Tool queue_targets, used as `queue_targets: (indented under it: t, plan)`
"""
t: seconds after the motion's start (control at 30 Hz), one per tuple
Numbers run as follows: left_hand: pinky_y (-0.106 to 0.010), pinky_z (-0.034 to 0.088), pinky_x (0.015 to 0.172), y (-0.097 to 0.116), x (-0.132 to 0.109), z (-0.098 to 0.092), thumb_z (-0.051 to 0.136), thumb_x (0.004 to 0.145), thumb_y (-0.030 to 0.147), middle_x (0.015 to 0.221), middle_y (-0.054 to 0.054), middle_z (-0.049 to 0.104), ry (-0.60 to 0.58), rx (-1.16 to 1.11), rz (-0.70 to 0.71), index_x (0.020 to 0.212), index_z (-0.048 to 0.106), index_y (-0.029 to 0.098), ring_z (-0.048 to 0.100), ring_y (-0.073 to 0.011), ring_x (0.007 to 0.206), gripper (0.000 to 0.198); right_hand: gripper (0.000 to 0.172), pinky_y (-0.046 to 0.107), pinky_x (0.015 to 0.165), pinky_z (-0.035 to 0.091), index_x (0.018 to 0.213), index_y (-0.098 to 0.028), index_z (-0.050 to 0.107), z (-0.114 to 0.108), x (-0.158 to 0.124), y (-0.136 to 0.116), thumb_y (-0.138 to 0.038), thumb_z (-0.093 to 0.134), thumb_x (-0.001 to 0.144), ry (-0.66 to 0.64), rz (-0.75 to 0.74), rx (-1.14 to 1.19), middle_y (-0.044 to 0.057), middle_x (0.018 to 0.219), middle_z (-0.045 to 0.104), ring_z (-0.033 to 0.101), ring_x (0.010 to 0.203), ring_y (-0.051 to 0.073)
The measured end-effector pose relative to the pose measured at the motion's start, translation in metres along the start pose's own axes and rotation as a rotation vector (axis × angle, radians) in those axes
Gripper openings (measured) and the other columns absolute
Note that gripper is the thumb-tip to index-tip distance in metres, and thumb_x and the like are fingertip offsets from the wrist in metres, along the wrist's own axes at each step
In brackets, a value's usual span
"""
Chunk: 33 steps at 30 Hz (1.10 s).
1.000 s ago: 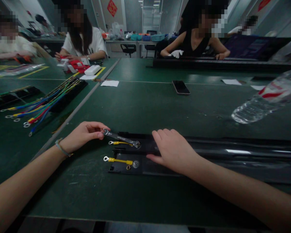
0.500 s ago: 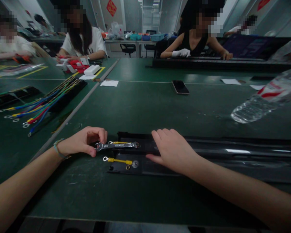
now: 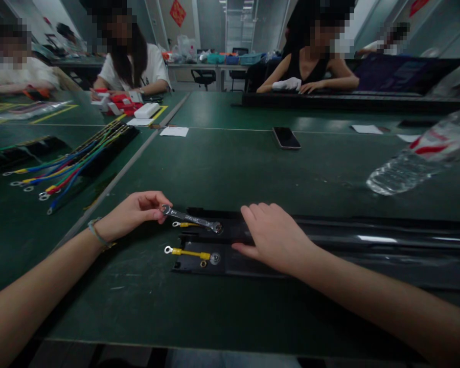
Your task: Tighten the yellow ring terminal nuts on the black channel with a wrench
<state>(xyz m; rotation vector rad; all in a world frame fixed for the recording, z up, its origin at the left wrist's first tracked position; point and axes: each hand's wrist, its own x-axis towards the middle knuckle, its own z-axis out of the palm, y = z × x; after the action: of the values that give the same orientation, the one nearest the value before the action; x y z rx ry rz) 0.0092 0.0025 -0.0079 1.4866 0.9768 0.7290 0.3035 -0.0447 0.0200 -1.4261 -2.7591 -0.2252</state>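
Two bare hands work at the left end of the long black plastic rail (image 3: 368, 250). The left hand (image 3: 132, 214) pinches the free end of the small flat silver steel wrench (image 3: 191, 220) between thumb and fingertips. The right hand (image 3: 274, 237) lies flat on the rail, fingers spread open. Turning should go best with the wrench head seated squarely on its fastener and the rail pinned against sliding. The wrench is slim and bright, slanting across the rail's left end above a short yellow-sleeved ring-terminal wire (image 3: 186, 224). A second yellow-sleeved wire (image 3: 187, 252) lies just nearer.
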Motion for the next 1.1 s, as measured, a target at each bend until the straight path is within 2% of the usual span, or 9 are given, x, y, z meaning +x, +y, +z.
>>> queue_targets:
  t: [0.17, 0.3, 0.43, 0.63, 0.8, 0.97, 1.1]
  plan:
    - [-0.018, 0.038, 0.053, 0.002, 0.001, 0.004, 0.065, 0.066, 0.016, 0.062, 0.0, 0.058, 0.058, -0.121, -0.071, 0.086, 0.06, 0.01, 0.05, -0.0087, 0.055, 0.021, 0.051, 0.034, 0.065, 0.039, 0.098, -0.011, 0.054, -0.001, 0.0, 0.0, -0.054, 0.049, 0.072, -0.002, -0.004, 0.002, 0.008, 0.084, 0.058, 0.051, 0.075, 0.022]
    - [-0.018, 0.039, 0.052, 0.004, -0.001, 0.003, 0.068, 0.064, 0.017, 0.063, -0.001, 0.06, 0.044, -0.209, -0.138, 0.09, 0.06, 0.01, 0.052, -0.0088, 0.055, 0.028, 0.051, 0.034, 0.064, 0.039, 0.097, -0.011, 0.054, 0.0, -0.001, 0.0, -0.055, 0.048, 0.072, 0.007, -0.008, 0.001, 0.008, 0.083, 0.057, 0.051, 0.074, 0.022]
    - [-0.018, 0.04, 0.053, 0.004, -0.003, -0.001, 0.067, 0.065, 0.018, 0.063, -0.001, 0.061, -0.037, -0.212, -0.148, 0.088, 0.06, 0.011, 0.053, -0.0095, 0.056, 0.025, 0.05, 0.034, 0.064, 0.039, 0.097, -0.011, 0.054, 0.0, -0.002, 0.0, -0.054, 0.048, 0.071, 0.007, -0.004, 0.001, 0.008, 0.083, 0.057, 0.05, 0.074, 0.022]
    - [-0.021, 0.039, 0.053, 0.009, -0.005, 0.0, 0.071, 0.059, 0.021, 0.066, -0.001, 0.061, -0.254, -0.133, -0.123, 0.076, 0.058, 0.013, 0.053, -0.0119, 0.058, 0.023, 0.05, 0.033, 0.065, 0.038, 0.098, -0.012, 0.054, -0.001, -0.001, 0.001, -0.054, 0.048, 0.072, -0.005, 0.001, 0.006, 0.008, 0.084, 0.058, 0.051, 0.075, 0.021]
    - [-0.02, 0.038, 0.051, 0.011, -0.006, 0.003, 0.074, 0.055, 0.022, 0.066, 0.0, 0.057, -0.315, -0.112, -0.129, 0.072, 0.056, 0.013, 0.052, -0.0117, 0.057, 0.026, 0.051, 0.034, 0.064, 0.039, 0.098, -0.012, 0.054, -0.002, -0.001, 0.001, -0.054, 0.048, 0.071, -0.005, -0.004, 0.007, 0.008, 0.084, 0.058, 0.051, 0.075, 0.022]
    - [-0.021, 0.037, 0.054, 0.007, -0.006, -0.001, 0.072, 0.059, 0.02, 0.067, 0.0, 0.058, -0.309, -0.115, -0.092, 0.074, 0.056, 0.013, 0.051, -0.0115, 0.059, 0.023, 0.05, 0.034, 0.065, 0.038, 0.098, -0.012, 0.054, -0.002, 0.0, 0.0, -0.054, 0.048, 0.072, -0.022, 0.001, 0.01, 0.008, 0.085, 0.058, 0.051, 0.076, 0.022]
    - [-0.021, 0.036, 0.055, 0.002, -0.004, -0.004, 0.067, 0.065, 0.019, 0.065, 0.0, 0.059, -0.158, -0.073, -0.072, 0.081, 0.058, 0.012, 0.05, -0.0106, 0.058, 0.02, 0.049, 0.033, 0.065, 0.038, 0.097, -0.012, 0.054, -0.002, 0.0, 0.0, -0.054, 0.049, 0.071, -0.015, 0.004, 0.015, 0.008, 0.084, 0.058, 0.051, 0.075, 0.021]
